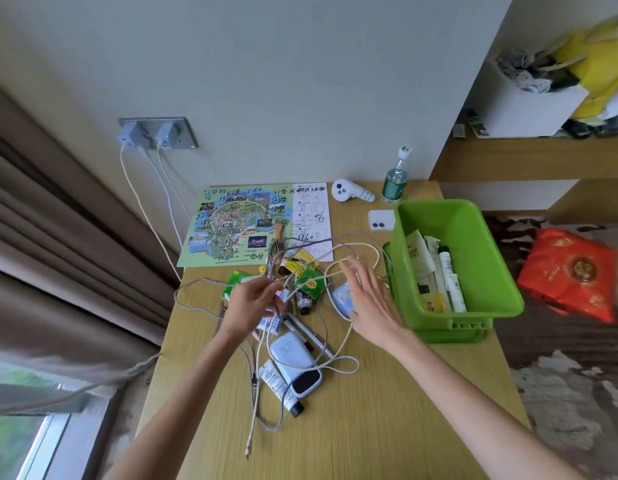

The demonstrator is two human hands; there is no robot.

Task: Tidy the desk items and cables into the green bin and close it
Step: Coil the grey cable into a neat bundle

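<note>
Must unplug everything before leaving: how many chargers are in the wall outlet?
2: the left charger and the right charger, side by side on the wall outlet plate.

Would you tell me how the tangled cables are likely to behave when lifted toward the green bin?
Probably floppy: the cables droop in loose loops from the left hand. They may well snag, since loops lie over the white device. One end trails toward the near desk edge, so it would likely drag.

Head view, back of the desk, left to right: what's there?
map sheet → white controller → water bottle → green bin. The white phone is skipped because it overlaps the bottle and the bin edge.
</note>
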